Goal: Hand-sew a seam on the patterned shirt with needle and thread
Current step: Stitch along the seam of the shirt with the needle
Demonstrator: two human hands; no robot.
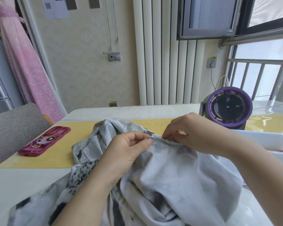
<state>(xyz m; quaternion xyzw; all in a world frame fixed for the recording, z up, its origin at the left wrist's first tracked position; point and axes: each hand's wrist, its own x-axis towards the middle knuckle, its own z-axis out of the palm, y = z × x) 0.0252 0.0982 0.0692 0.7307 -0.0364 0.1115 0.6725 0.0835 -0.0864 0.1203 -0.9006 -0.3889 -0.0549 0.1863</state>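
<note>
Patterned shirt (pixel 162 173), pale grey with dark blotches: heaped on the surface (pixel 23 181), its near part spilling toward the person. Left hand (pixel 127 150): thumb and forefinger pinch a raised fold of the shirt. Right hand (pixel 189 132): fingers curled, tips pinching the same fold just beside the left; a needle, if there, is too small to make out. Pink phone (pixel 44 141): left of the shirt, apart. Purple fan (pixel 227 106): behind the shirt, to the right.

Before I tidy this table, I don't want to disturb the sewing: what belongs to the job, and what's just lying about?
Job: patterned shirt, pinched by left hand and right hand.
Lying about: pink phone, purple fan, white bin.
</note>
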